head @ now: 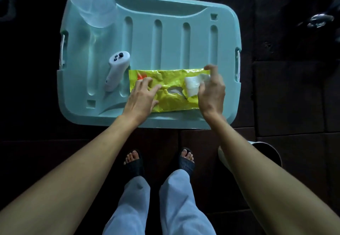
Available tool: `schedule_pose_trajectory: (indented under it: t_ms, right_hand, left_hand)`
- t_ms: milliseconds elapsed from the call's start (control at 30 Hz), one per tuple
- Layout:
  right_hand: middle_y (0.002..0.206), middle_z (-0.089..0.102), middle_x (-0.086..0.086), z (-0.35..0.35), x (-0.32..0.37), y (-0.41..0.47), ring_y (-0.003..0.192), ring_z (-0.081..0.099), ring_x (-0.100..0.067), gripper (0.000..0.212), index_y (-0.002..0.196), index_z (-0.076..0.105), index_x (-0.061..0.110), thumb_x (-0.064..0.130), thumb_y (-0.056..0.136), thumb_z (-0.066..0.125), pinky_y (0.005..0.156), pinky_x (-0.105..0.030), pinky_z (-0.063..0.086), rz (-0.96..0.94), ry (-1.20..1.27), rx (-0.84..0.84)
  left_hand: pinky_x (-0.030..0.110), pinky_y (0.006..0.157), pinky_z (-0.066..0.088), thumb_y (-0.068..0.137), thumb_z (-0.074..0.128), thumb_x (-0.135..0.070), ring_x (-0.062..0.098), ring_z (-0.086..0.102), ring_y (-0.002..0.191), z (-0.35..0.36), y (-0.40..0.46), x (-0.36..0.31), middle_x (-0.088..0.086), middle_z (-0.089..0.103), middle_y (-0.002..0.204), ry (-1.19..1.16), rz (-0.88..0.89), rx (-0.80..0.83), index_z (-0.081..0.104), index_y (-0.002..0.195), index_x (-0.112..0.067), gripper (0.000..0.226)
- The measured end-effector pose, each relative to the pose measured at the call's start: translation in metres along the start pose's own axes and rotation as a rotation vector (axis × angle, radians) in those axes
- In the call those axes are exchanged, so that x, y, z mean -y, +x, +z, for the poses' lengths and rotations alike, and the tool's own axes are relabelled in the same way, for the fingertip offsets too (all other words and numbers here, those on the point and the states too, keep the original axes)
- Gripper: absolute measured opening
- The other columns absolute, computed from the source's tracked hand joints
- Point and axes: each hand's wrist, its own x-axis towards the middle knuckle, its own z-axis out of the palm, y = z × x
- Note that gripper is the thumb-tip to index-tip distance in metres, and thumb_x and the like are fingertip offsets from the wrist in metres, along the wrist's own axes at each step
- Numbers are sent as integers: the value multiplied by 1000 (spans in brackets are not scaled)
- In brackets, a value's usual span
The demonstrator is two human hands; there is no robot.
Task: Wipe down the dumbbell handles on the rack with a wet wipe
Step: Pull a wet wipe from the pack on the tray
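Note:
A yellow-green wet wipe pack lies flat on a teal plastic lid. My left hand rests on the pack's left side with fingers spread, pressing it down. My right hand pinches a white wet wipe that sticks out of the pack's torn middle opening. Shiny chrome dumbbell ends show at the far upper right in the dark.
A white handheld controller lies on the lid left of the pack. A clear plastic bottle stands at the lid's back left corner. A pale bin stands by my right arm. Dark floor mats surround the lid.

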Motion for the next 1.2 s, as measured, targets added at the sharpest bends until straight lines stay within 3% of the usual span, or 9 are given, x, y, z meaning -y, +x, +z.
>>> schedule_pose_trajectory:
  t_ms: [67,133,200,267,333,433,667,1033,1200]
  right_hand:
    - [110,54,-14,2,-4,-1,97,52,-35,41,106,64,18,-10,81,48,67,-43,49,-212,-194,15]
    - [119,55,-13,4,-5,-1,109,45,-35,37,90,68,21,2,78,38,75,-41,41,-412,-380,19]
    - [114,60,-8,5,-5,2,109,45,-33,34,81,70,21,12,79,37,79,-41,37,-606,-464,103]
    - [100,65,-3,8,-3,6,100,52,-33,26,82,74,22,12,83,50,79,-42,42,-752,-486,268]
    - [99,67,0,9,2,8,100,52,-33,20,93,76,22,14,89,57,82,-44,45,-716,-500,427]
    - [104,66,1,11,6,9,108,48,-30,22,107,73,23,27,98,53,86,-44,40,-579,-494,446]
    - [99,63,6,21,7,12,108,45,-28,22,108,73,36,45,92,61,78,-37,25,-510,-494,398]
    - [101,59,3,23,4,11,108,45,-30,26,111,72,38,48,88,65,80,-40,33,-485,-506,406]
    - [110,60,0,20,13,18,114,43,-31,26,105,69,28,48,91,60,85,-41,33,-427,-509,465]
  left_hand:
    - [53,100,49,83,80,-12,40,45,127,-1,1,-2,21,47,140,17,14,12,59,138,-15,59]
    - [54,98,49,84,79,-12,39,44,128,-1,2,-2,20,47,141,23,26,21,58,139,-18,59]
    - [54,98,48,86,77,-12,39,42,130,-2,2,-2,19,45,143,28,30,28,57,140,-21,58]
    - [53,99,47,87,76,-13,39,41,131,-2,1,-2,18,44,143,35,33,31,57,140,-21,58]
    - [53,100,47,87,76,-12,39,41,131,-2,1,-2,19,44,143,38,37,32,57,140,-20,57]
    - [54,100,47,87,76,-12,39,42,130,-1,1,-2,19,44,143,40,41,30,57,140,-20,57]
    - [55,99,48,87,76,-12,39,42,130,0,2,1,19,45,143,38,48,24,58,138,-17,55]
    - [53,100,48,87,76,-13,38,41,131,2,2,1,19,45,143,39,55,20,57,140,-17,56]
    - [52,100,48,88,75,-15,37,40,132,1,3,1,17,43,144,36,42,37,56,140,-19,55]
